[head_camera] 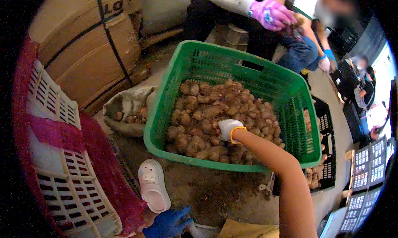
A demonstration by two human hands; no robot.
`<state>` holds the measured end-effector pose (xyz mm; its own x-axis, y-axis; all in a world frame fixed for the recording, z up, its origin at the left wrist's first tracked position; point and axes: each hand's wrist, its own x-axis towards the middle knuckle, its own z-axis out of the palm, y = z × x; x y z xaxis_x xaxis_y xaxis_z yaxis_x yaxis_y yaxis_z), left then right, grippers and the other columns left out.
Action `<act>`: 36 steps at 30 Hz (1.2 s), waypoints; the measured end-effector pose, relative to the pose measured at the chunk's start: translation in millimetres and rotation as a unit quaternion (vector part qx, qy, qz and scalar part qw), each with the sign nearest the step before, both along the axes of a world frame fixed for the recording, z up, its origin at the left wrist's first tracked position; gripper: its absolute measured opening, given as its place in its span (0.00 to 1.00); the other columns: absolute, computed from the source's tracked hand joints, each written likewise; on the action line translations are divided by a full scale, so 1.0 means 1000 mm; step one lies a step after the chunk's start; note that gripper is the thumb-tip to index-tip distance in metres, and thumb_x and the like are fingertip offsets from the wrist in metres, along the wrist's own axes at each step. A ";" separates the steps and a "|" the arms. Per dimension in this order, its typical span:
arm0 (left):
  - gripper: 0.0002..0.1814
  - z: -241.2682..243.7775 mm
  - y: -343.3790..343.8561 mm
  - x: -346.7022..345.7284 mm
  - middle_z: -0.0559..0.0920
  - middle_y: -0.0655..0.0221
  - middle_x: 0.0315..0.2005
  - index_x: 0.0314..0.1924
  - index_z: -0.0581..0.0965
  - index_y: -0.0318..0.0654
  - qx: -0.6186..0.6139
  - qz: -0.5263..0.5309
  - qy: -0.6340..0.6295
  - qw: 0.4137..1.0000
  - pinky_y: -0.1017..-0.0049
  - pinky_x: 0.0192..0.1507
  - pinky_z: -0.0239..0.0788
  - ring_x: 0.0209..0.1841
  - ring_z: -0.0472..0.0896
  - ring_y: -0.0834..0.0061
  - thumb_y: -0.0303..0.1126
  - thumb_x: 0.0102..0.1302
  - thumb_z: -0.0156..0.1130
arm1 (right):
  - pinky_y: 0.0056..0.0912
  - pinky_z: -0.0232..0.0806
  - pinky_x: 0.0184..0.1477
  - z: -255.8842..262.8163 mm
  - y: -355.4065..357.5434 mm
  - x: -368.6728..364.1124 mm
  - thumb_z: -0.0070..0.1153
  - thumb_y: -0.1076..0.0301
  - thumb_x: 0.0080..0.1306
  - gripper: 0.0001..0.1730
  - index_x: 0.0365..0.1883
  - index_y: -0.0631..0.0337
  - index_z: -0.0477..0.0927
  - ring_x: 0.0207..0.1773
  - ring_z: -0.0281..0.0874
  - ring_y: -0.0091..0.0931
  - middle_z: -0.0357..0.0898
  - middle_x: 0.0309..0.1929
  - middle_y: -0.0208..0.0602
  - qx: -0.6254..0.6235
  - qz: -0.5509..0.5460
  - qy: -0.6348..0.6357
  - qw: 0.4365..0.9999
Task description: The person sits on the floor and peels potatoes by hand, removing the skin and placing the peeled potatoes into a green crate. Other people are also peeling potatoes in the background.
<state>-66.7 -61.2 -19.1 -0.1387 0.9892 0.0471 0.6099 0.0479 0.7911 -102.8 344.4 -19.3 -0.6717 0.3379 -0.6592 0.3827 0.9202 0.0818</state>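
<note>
A large green plastic crate (pixel 205 163) stands before me, partly filled with brown, rough-skinned taro corms (pixel 196 144). My right hand (pixel 230 130), in a white glove with a yellow cuff, reaches over the near rim and touches the corms. Its fingertips are hard to make out, so whether it grips one cannot be told. Low in the picture, my left hand (pixel 168 222) wears a blue glove, with fingers partly spread near a white clog (pixel 154 185). A blurred greyish thing (pixel 193 230) lies by its fingers; whether it is held is unclear.
Left of the crate lies an open sack (pixel 124 126) with corms inside. White plastic crates (pixel 71 182) and strapped cardboard boxes (pixel 90 48) line the left. A black crate (pixel 326 154) with corms stands right. Across from me, a co-worker's pink-gloved hand (pixel 272 14) holds a brownish thing.
</note>
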 end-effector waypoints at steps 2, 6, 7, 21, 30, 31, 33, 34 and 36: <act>0.21 -0.004 -0.009 -0.009 0.70 0.54 0.53 0.52 0.72 0.39 -0.004 -0.014 0.054 0.998 0.66 0.45 0.66 0.45 0.73 0.57 0.35 0.57 0.54 | 0.38 0.71 0.35 -0.019 0.004 -0.008 0.57 0.58 0.56 0.23 0.42 0.68 0.71 0.38 0.77 0.36 0.78 0.37 0.44 0.016 0.002 -0.060 0.998; 0.22 0.000 -0.008 -0.012 0.69 0.54 0.55 0.50 0.73 0.39 0.051 -0.011 0.070 0.996 0.64 0.47 0.66 0.49 0.72 0.57 0.36 0.54 0.55 | 0.39 0.70 0.39 -0.016 0.016 -0.002 0.59 0.56 0.55 0.26 0.41 0.70 0.70 0.42 0.76 0.38 0.77 0.39 0.47 -0.011 0.069 0.006 0.998; 0.21 -0.001 -0.008 -0.009 0.68 0.54 0.56 0.50 0.74 0.38 0.043 -0.013 0.083 0.996 0.64 0.47 0.66 0.49 0.72 0.56 0.35 0.54 0.55 | 0.40 0.69 0.43 -0.011 0.016 0.002 0.59 0.54 0.55 0.28 0.44 0.69 0.70 0.44 0.75 0.39 0.76 0.41 0.47 -0.020 0.037 0.017 0.999; 0.23 0.013 0.041 0.036 0.78 0.54 0.30 0.54 0.70 0.38 -0.038 0.043 -0.202 0.978 0.66 0.34 0.70 0.28 0.77 0.60 0.40 0.60 0.59 | 0.26 0.68 0.44 0.170 -0.104 0.131 0.55 0.65 0.59 0.30 0.57 0.64 0.60 0.40 0.74 0.24 0.75 0.40 0.36 -0.479 -0.319 0.423 0.699; 0.32 0.047 0.061 0.053 0.71 0.59 0.53 0.62 0.60 0.37 -0.070 0.052 -0.339 0.937 0.74 0.56 0.61 0.54 0.70 0.73 0.32 0.60 0.61 | 0.31 0.69 0.40 0.085 -0.251 0.214 0.55 0.57 0.59 0.21 0.48 0.56 0.71 0.37 0.79 0.33 0.79 0.34 0.38 -0.232 -0.357 0.505 0.751; 0.33 0.045 0.056 0.058 0.72 0.59 0.53 0.62 0.60 0.37 -0.069 0.048 -0.349 0.933 0.74 0.56 0.61 0.54 0.70 0.73 0.33 0.59 0.61 | 0.32 0.69 0.38 0.084 -0.256 0.217 0.55 0.58 0.58 0.19 0.45 0.56 0.73 0.36 0.79 0.35 0.79 0.32 0.38 -0.206 -0.356 0.521 0.748; 0.33 0.037 0.050 0.067 0.73 0.59 0.52 0.62 0.61 0.38 -0.060 0.036 -0.372 0.926 0.74 0.55 0.61 0.53 0.71 0.73 0.33 0.58 0.62 | 0.35 0.69 0.35 0.082 -0.262 0.222 0.55 0.59 0.58 0.15 0.40 0.55 0.75 0.33 0.78 0.38 0.79 0.29 0.38 -0.126 -0.334 0.542 0.761; 0.33 0.034 0.050 0.069 0.74 0.60 0.50 0.62 0.62 0.38 -0.052 0.032 -0.388 0.920 0.74 0.55 0.62 0.52 0.72 0.74 0.34 0.58 0.63 | 0.36 0.69 0.33 0.080 -0.263 0.223 0.54 0.59 0.58 0.13 0.38 0.55 0.76 0.31 0.77 0.39 0.79 0.28 0.38 -0.073 -0.313 0.545 0.775; 0.32 0.027 0.050 0.072 0.74 0.61 0.50 0.61 0.62 0.37 -0.069 0.038 -0.349 0.934 0.75 0.54 0.62 0.51 0.72 0.76 0.34 0.58 0.63 | 0.40 0.67 0.28 0.070 -0.264 0.225 0.56 0.60 0.56 0.10 0.32 0.54 0.78 0.28 0.76 0.40 0.78 0.25 0.38 0.020 -0.263 0.572 0.776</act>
<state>5.3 -11.3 8.3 -0.1586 0.9652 -0.2079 -0.0604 0.2007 0.9778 122.1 80.7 50.8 -0.5712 0.7694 0.2859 0.5485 0.6169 -0.5644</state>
